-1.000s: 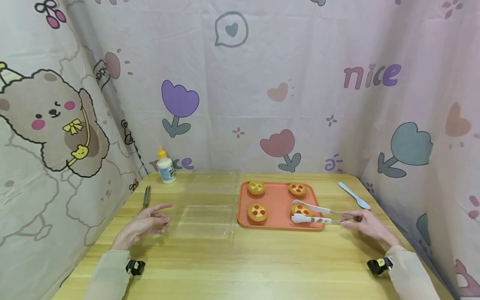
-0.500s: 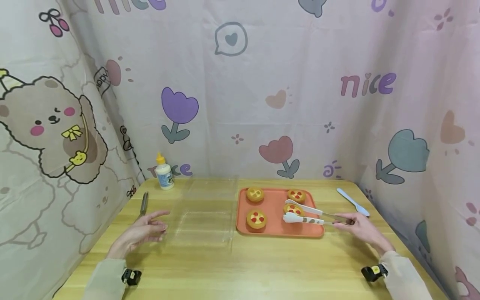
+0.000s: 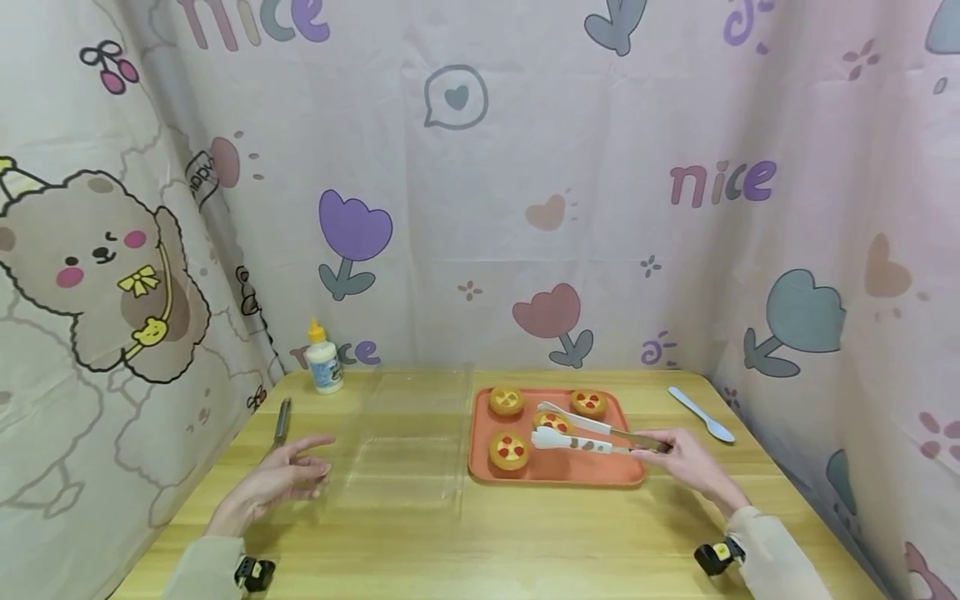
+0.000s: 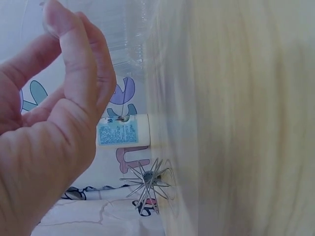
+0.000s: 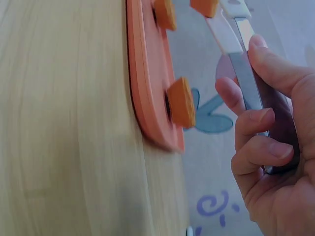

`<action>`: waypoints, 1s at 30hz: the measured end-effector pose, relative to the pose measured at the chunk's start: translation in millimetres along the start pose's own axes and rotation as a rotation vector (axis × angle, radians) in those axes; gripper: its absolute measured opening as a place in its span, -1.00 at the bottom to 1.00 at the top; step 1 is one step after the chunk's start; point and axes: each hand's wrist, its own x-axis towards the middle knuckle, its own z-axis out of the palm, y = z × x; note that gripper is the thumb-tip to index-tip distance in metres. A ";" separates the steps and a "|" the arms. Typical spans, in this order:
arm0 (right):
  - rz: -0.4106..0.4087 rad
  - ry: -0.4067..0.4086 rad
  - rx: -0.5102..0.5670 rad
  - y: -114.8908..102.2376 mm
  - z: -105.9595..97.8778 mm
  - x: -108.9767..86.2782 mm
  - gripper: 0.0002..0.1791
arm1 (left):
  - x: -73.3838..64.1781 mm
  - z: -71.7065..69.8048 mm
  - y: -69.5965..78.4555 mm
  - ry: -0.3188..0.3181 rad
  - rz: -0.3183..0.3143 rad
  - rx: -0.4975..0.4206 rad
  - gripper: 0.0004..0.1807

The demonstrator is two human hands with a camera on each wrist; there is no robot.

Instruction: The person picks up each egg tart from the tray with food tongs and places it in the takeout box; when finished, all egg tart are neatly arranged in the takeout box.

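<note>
1. Pinched in white tong tips above the coral tray (image 3: 573, 468): a round, golden tart (image 3: 553, 423), red pieces on yellow.
2. Curled round the tongs (image 3: 573, 442): fingers of the right hand (image 3: 690, 462).
3. Bare and relaxed near the clear box (image 3: 408, 467): left hand (image 3: 277, 482).
4. Shown only by right wrist: gap beneath the tart.
5. Shown only by left wrist: whisk wires (image 4: 147, 178).

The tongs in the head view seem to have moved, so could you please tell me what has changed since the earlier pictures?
The right hand has moved the tongs leftward, bringing the red-topped tart between their tips from the tray's near right corner toward its middle, now raised. Nothing was let go. The other three tarts, the tray and the left hand stayed much as they were.
</note>
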 end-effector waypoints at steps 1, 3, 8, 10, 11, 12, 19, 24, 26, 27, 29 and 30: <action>-0.001 0.001 0.002 -2.9 3.2 1.1 -0.40 | -0.8 0.2 -0.1 0.002 -0.002 -0.003 -0.16; 0.002 -0.001 0.014 -8.0 10.1 3.1 -0.40 | -2.3 0.2 0.0 0.001 0.007 -0.002 -0.17; -0.007 -0.025 0.054 -21.7 24.8 7.3 -0.40 | -3.8 1.0 -0.4 0.003 0.017 -0.005 -0.19; -0.011 -0.029 0.062 -26.8 29.4 9.2 -0.40 | -3.4 1.1 -1.1 0.011 0.013 -0.003 -0.21; -0.014 -0.029 0.061 -29.0 31.5 10.2 -0.41 | -3.3 1.0 -1.3 0.013 0.015 -0.001 -0.22; -0.018 -0.030 0.061 -30.9 33.2 11.4 -0.41 | -3.0 1.0 -1.6 0.019 0.010 -0.002 -0.23; -0.038 -0.017 0.034 -37.0 41.2 17.7 -0.46 | -1.7 0.6 -1.2 0.016 0.021 -0.007 -0.24; -0.064 -0.002 0.012 -43.6 46.2 19.9 -0.48 | -1.9 1.8 0.7 0.014 0.023 -0.009 -0.25; -0.074 -0.005 0.002 -46.6 49.5 21.5 -0.50 | -2.1 2.2 0.6 0.015 0.020 -0.010 -0.24; -0.082 -0.007 0.001 -47.9 51.3 22.3 -0.51 | -2.2 2.2 0.2 0.015 0.020 -0.011 -0.24; -0.092 -0.009 -0.002 -50.9 55.1 23.8 -0.53 | -2.3 2.3 -0.5 0.013 0.021 -0.013 -0.23; -0.097 -0.014 0.003 -52.0 56.9 24.5 -0.53 | -2.3 2.5 -0.7 0.013 0.019 -0.015 -0.22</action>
